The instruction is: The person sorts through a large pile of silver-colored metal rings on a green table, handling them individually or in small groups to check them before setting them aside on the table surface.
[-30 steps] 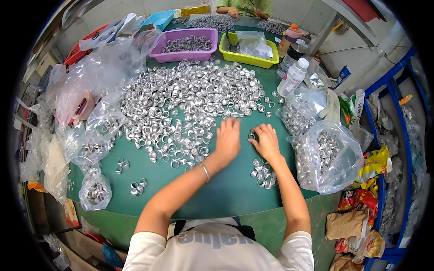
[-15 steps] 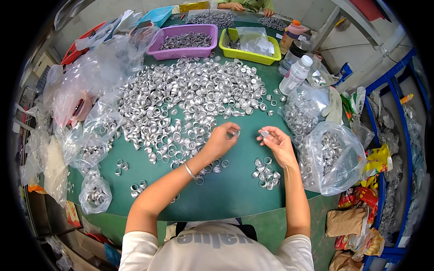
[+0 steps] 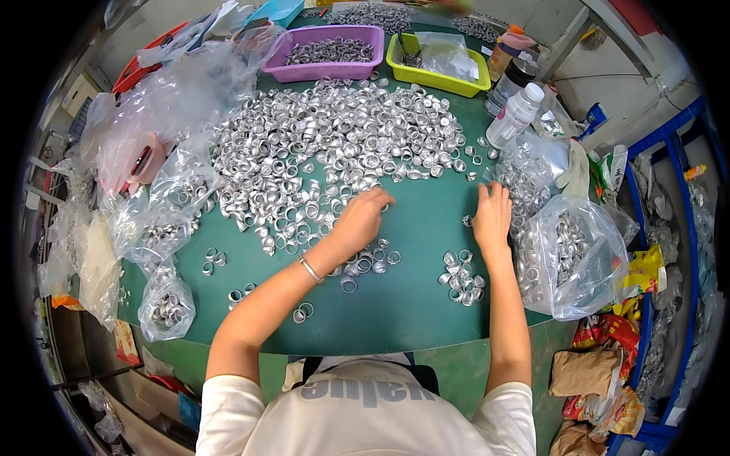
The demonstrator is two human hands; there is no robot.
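A wide heap of silvery metal rings (image 3: 342, 133) covers the middle of the green table (image 3: 395, 311). At its near right edge my left hand (image 3: 360, 219) is bent over the rings, fingers drawn together; a glint of metal shows by the fingertips, but what they hold is partly hidden. My right hand (image 3: 493, 216) lies low over the table on the right, fingers stretched forward and slightly apart. A single ring (image 3: 467, 220) sits beside its thumb. Closer to me is a small cluster of rings (image 3: 462, 280), and another loose group (image 3: 365, 262) lies below my left wrist.
Clear bags of rings stand right (image 3: 570, 254) and left (image 3: 167, 304). Behind the heap are a purple bin (image 3: 323, 72) filled with rings and a yellow-green bin (image 3: 441, 80). Bottles (image 3: 515, 115) stand at the back right. Blue shelving (image 3: 680, 228) rises on the right.
My hands have moved apart: the left went back to the heap's edge, the right went outward and forward. The ring seen in my right fingers no longer shows there. The view has shifted slightly.
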